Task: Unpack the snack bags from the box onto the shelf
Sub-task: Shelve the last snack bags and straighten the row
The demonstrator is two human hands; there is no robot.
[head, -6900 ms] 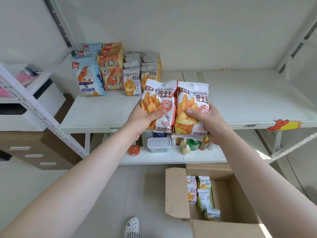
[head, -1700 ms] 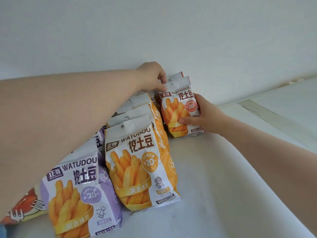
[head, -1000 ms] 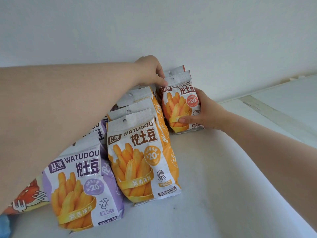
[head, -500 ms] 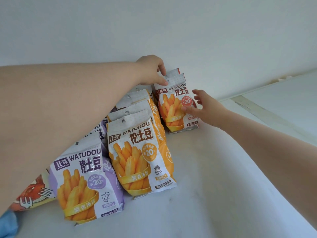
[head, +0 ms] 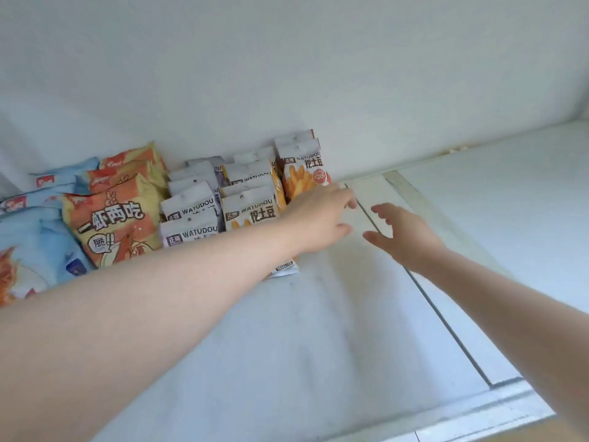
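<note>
Rows of white-topped fries snack bags stand on the white shelf point(head: 318, 330). The rearmost orange fries bag point(head: 302, 167) stands upright against the back wall. In front of it is another orange fries bag point(head: 251, 208), and purple-marked fries bags point(head: 191, 215) stand to its left. My left hand point(head: 318, 218) hovers just right of these rows, fingers relaxed, holding nothing. My right hand point(head: 401, 234) is a little further right above the bare shelf, fingers spread and empty. The box is out of view.
Orange shrimp snack bags point(head: 114, 218) and blue shrimp snack bags point(head: 32, 247) fill the shelf's left end. A seam point(head: 424, 291) runs between two shelf boards, and the right board point(head: 510, 218) is bare. The shelf's front edge point(head: 478, 416) is at lower right.
Both hands have let go of the rearmost orange fries bags and drawn back toward me. The camera has pulled back, bringing the shrimp snack bags into view.
</note>
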